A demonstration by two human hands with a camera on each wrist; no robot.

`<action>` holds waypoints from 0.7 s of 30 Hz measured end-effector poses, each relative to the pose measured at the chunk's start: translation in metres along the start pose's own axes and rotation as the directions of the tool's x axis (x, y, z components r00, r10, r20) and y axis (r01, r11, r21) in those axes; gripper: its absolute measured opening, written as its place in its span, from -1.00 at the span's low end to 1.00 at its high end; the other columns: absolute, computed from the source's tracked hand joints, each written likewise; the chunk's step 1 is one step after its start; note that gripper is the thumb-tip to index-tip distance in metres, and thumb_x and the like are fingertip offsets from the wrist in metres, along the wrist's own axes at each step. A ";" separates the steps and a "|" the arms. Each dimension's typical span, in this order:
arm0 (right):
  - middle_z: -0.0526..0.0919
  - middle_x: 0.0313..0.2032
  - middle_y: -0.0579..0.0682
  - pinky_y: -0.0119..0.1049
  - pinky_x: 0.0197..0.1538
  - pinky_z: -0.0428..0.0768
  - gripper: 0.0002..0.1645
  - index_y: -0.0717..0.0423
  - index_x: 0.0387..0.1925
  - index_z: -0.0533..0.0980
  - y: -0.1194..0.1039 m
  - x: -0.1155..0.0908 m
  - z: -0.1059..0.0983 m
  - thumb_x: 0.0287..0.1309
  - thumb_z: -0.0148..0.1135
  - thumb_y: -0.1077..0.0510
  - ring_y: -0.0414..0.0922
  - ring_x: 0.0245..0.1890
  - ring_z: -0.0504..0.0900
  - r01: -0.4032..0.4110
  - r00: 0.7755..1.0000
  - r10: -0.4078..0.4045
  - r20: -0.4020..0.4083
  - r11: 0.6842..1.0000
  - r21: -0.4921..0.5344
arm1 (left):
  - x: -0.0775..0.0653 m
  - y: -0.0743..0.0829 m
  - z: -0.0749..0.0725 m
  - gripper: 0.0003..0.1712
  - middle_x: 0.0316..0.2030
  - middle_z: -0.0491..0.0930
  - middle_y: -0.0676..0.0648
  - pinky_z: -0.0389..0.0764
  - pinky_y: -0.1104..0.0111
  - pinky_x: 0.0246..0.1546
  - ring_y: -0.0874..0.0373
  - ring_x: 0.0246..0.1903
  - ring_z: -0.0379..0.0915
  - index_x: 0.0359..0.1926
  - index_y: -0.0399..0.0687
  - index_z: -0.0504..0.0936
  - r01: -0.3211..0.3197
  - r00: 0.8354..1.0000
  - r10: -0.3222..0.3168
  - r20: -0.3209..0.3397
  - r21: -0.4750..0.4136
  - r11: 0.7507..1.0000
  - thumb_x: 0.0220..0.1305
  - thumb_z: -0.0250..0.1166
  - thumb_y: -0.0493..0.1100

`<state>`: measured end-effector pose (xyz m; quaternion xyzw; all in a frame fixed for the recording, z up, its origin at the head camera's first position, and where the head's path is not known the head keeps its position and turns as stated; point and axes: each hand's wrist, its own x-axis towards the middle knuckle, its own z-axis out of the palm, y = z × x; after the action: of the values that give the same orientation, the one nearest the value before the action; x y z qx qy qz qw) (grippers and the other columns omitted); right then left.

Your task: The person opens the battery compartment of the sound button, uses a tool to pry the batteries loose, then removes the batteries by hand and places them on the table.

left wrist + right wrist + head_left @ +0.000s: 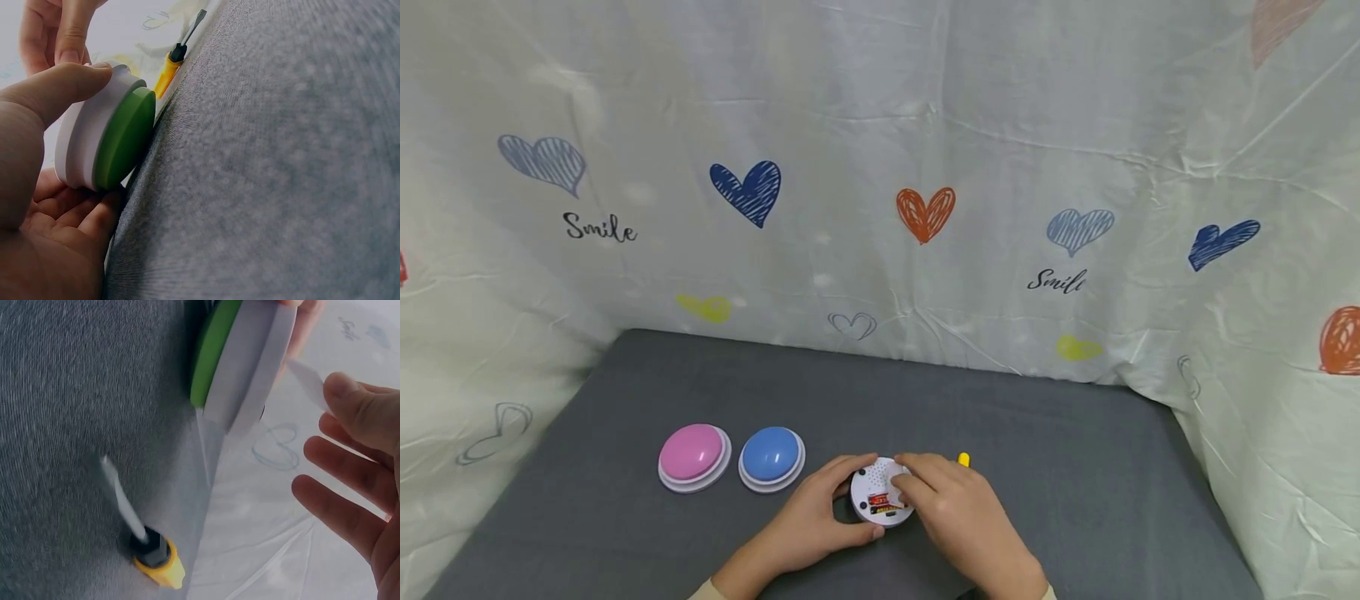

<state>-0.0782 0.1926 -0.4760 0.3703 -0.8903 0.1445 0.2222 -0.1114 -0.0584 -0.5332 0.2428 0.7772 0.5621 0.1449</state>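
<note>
My left hand (808,518) holds a round push-button buzzer (867,482) upside down, thumb on one side of its white base and fingers on the other. Its green dome (128,134) faces down to the table in the left wrist view. Batteries (880,502) with red and black wrappers show in the open compartment on the base. Between thumb and fingers, my right hand (964,518) pinches a small white battery cover (307,382), tilted at the base beside the compartment. The other right fingers are spread in the right wrist view.
A pink push-button buzzer (691,452) and a blue one (771,455) sit dome up on the dark grey table (850,387), left of my hands. A screwdriver with a yellow handle (164,570) lies beyond my right hand. A white heart-print cloth (850,125) hangs behind.
</note>
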 end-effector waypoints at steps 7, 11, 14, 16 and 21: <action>0.76 0.12 -0.01 -0.12 0.10 0.75 -0.73 0.02 -0.03 0.78 0.014 -0.006 -0.005 0.24 0.64 0.16 -0.07 0.08 0.76 -0.065 0.997 0.066 -0.032 0.997 0.031 | 0.000 -0.001 0.001 0.03 0.36 0.55 0.01 0.59 0.31 0.31 0.09 0.34 0.51 0.56 -0.05 0.49 0.011 1.000 -0.011 0.001 0.011 1.000 0.16 0.73 0.12; 0.77 0.09 0.00 -0.02 0.23 0.70 -0.69 0.04 -0.04 0.78 0.025 -0.009 -0.010 0.19 0.66 0.16 -0.02 0.07 0.77 -0.088 0.993 0.088 -0.081 0.996 0.003 | 0.001 -0.001 0.001 0.01 0.36 0.56 0.02 0.59 0.31 0.31 0.09 0.34 0.51 0.55 -0.04 0.50 -0.008 1.000 0.008 -0.010 0.014 1.000 0.16 0.73 0.11; 0.78 0.07 0.02 0.09 0.28 0.66 -0.70 0.08 -0.06 0.78 0.034 -0.011 -0.013 0.17 0.66 0.17 0.02 0.06 0.77 -0.110 0.986 0.108 -0.127 0.994 -0.010 | 0.002 -0.001 0.001 0.00 0.35 0.56 0.04 0.59 0.31 0.31 0.09 0.34 0.51 0.54 -0.03 0.51 -0.022 1.000 0.023 -0.020 0.019 1.000 0.15 0.73 0.10; 0.78 0.05 0.04 0.16 0.30 0.64 -0.72 0.10 -0.06 0.78 0.040 -0.013 -0.016 0.19 0.64 0.17 0.05 0.07 0.77 -0.133 0.980 0.130 -0.148 0.991 -0.011 | 0.002 -0.001 0.001 0.00 0.35 0.57 0.05 0.59 0.32 0.31 0.10 0.34 0.51 0.54 -0.03 0.51 -0.027 0.999 0.028 -0.024 0.025 0.999 0.15 0.73 0.10; 0.79 0.03 0.07 0.16 0.25 0.67 -0.73 0.13 -0.09 0.78 0.055 -0.021 -0.022 0.18 0.63 0.19 0.09 0.04 0.77 -0.182 0.969 0.175 -0.176 0.983 -0.025 | 0.001 -0.001 0.001 0.01 0.35 0.57 0.06 0.58 0.33 0.32 0.11 0.33 0.50 0.54 -0.03 0.51 -0.020 0.999 0.021 -0.030 0.037 0.999 0.13 0.74 0.09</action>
<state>-0.0988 0.2523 -0.4728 0.2700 -0.9002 0.1771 0.2922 -0.1121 -0.0575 -0.5347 0.2449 0.7869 0.5530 0.1227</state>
